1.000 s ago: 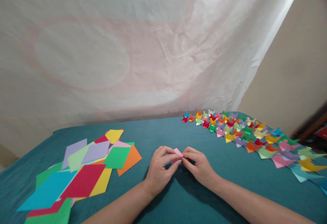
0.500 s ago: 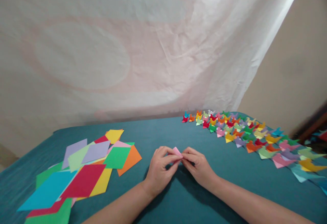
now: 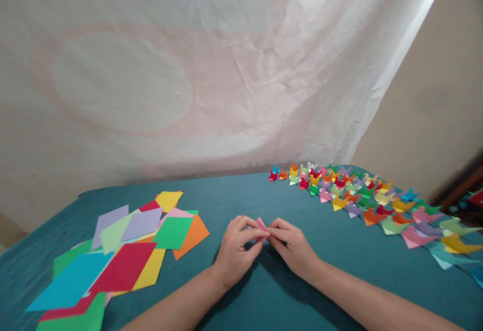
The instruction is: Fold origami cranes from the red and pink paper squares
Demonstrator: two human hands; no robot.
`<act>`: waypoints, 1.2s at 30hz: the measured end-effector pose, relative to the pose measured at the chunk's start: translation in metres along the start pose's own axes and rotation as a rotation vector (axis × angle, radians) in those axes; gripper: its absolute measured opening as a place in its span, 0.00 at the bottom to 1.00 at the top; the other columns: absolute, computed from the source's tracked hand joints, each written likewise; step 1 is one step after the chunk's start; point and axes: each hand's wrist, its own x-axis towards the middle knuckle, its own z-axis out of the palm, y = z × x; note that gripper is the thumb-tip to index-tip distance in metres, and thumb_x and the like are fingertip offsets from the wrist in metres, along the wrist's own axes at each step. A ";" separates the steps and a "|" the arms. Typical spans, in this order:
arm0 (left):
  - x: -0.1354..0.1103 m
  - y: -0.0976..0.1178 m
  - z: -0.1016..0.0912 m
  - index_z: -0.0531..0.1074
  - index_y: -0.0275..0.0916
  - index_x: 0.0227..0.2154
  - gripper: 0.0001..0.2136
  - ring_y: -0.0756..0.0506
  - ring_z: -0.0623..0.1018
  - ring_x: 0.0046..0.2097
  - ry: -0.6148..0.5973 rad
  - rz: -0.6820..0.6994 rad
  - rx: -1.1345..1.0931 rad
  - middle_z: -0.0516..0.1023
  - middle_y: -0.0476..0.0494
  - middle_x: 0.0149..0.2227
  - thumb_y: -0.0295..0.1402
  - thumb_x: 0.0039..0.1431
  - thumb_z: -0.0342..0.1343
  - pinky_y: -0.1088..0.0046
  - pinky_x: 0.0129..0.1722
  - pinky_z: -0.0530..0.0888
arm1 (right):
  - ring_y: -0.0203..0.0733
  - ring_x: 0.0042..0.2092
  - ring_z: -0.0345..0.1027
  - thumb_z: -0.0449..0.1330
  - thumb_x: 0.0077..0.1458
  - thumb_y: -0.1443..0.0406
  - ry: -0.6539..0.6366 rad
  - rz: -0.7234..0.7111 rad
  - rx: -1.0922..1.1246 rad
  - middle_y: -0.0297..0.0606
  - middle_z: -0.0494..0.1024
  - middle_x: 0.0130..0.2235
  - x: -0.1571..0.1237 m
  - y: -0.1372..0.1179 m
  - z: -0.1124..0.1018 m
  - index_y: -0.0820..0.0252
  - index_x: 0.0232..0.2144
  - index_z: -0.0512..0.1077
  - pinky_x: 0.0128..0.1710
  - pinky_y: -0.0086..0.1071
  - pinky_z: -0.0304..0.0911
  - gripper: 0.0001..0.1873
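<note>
A small piece of folded pink paper (image 3: 261, 224) is pinched between my two hands, near the front middle of the table. My left hand (image 3: 241, 250) closes its thumb and fingers on the left side of the paper. From the right, my right hand (image 3: 292, 245) pinches the paper's other end, its fingertips almost touching those of the left. Most of the paper is hidden behind the fingers, so its folded shape cannot be made out fully.
Coloured paper squares (image 3: 124, 265) lie in a loose, overlapping pile on the left. Rows of small folded paper birds (image 3: 354, 210) stand along the right side. A teal cloth (image 3: 226, 190) covers the table, and a pale hanging sheet (image 3: 211, 79) rises behind it.
The pink paper shows a slightly narrower face between the fingers than before. Both hands keep nearly the same place and grip.
</note>
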 end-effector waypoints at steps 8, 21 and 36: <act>0.000 0.002 0.000 0.75 0.46 0.37 0.08 0.47 0.70 0.41 0.012 -0.016 0.014 0.72 0.47 0.36 0.28 0.58 0.55 0.67 0.43 0.66 | 0.36 0.33 0.63 0.52 0.59 0.70 -0.002 -0.003 0.003 0.35 0.68 0.30 0.001 -0.001 -0.002 0.54 0.38 0.76 0.32 0.27 0.58 0.12; 0.002 0.001 -0.002 0.74 0.43 0.34 0.04 0.46 0.70 0.40 0.027 -0.083 0.039 0.72 0.47 0.34 0.33 0.59 0.55 0.67 0.43 0.65 | 0.36 0.32 0.64 0.52 0.60 0.66 0.028 -0.006 0.061 0.36 0.69 0.31 0.002 -0.004 -0.003 0.54 0.40 0.75 0.31 0.28 0.60 0.12; 0.003 0.004 -0.004 0.74 0.41 0.33 0.07 0.46 0.69 0.39 -0.022 -0.115 0.096 0.70 0.46 0.33 0.35 0.61 0.51 0.68 0.41 0.65 | 0.37 0.32 0.66 0.53 0.60 0.63 0.071 0.046 0.096 0.37 0.72 0.30 0.003 -0.004 -0.004 0.57 0.37 0.75 0.33 0.30 0.62 0.11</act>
